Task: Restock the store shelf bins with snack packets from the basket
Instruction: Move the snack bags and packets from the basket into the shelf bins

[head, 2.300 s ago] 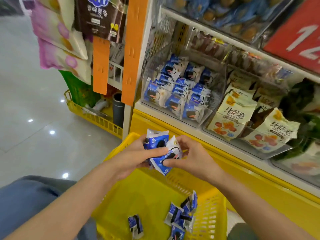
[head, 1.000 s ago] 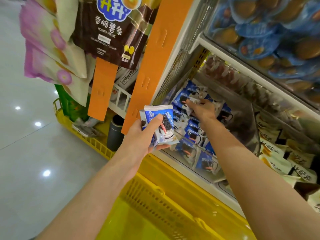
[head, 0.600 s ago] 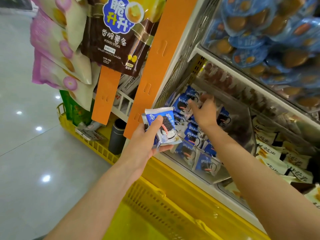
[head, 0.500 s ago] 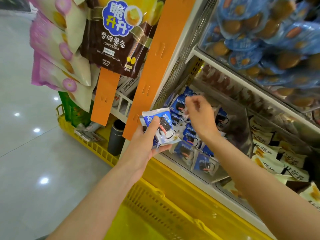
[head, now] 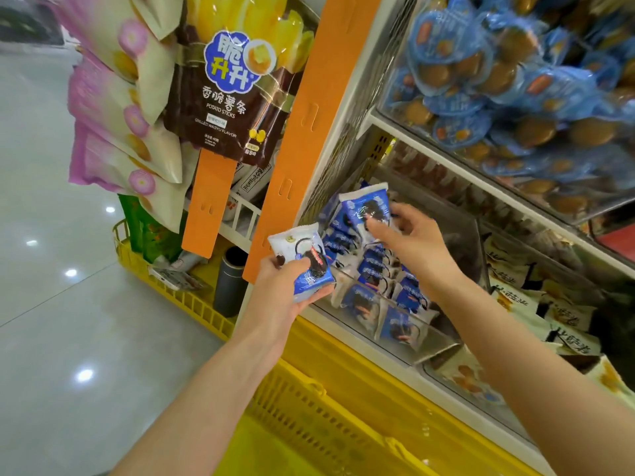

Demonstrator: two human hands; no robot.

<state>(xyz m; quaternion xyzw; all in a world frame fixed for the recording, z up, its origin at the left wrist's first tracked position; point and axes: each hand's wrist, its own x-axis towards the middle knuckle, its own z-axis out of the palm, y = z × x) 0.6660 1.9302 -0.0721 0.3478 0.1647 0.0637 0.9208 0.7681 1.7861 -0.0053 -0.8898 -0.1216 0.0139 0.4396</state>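
Observation:
My left hand grips a small stack of blue-and-white snack packets in front of the shelf's left edge. My right hand reaches over the clear plastic bin and pinches one blue snack packet upright above the pile. The bin holds several of the same blue packets. The yellow basket sits below my arms; its contents are out of view.
An orange strip hangs at the shelf's left side, with a brown potato-stick bag and pink bags beside it. A neighbouring bin holds cream packets. An upper bin holds blue-wrapped snacks. A yellow floor rack stands at the left.
My right hand had set a packet in the bin and pulled back; it now holds a fresh blue packet over the pile. My left hand's stack has tilted and sunk slightly.

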